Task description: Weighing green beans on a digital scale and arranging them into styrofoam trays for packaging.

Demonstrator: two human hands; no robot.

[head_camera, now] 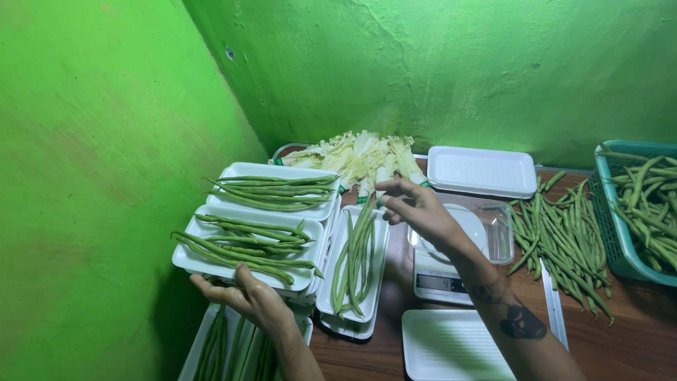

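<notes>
Left hand (250, 296) supports from beneath a white foam tray of green beans (247, 247), fingers clamped on its near edge to keep it level above stacked trays. Right hand (416, 208), fingers loosely apart, empty, hovers over the kitchen scale (451, 271) on the table (635, 339).

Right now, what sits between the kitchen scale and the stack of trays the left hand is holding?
In the head view, a white tray of green beans lies between the scale and the left hand's tray stack.

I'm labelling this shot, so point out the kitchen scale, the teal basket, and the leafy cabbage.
kitchen scale (438, 282), head view, on its display front.
teal basket (615, 247), head view, on its left wall.
leafy cabbage (356, 159), head view, on the pale leaves.
</notes>
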